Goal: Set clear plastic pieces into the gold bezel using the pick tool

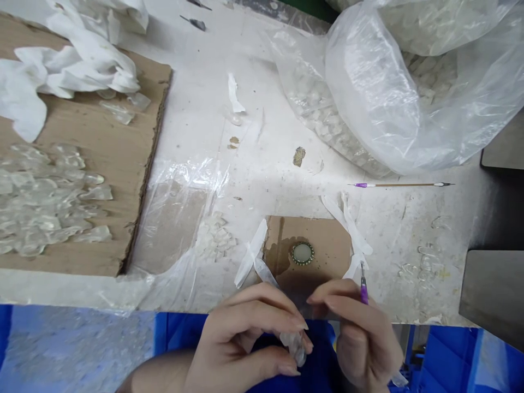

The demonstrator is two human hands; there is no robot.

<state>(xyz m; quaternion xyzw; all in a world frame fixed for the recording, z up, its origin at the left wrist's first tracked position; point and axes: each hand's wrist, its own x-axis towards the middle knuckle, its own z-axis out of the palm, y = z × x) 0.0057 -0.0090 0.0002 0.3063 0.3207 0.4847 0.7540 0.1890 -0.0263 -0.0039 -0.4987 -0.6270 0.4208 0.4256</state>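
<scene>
Jagged clear chip (295,348) — purple-handled pick (364,292)

A round setting (302,253) lies on cardboard (327,240) — behind, rightward, a plastic bag (368,93), apparently of glass chips (315,117).

Your left hand (239,341) pinches a few clear chunks (295,347) in its fingers, while your right hand (360,341) grips a purple-handled pick (363,289), tip upward. Just ahead of your hands, a round beaded metal bezel (302,253) with a pale centre lies on a cardboard scrap (313,232) on the white-crusted surface (262,164). Beyond it lie a slim wooden stylus (401,185) and a plastic bag (409,93) of similar clear chunks.
</scene>
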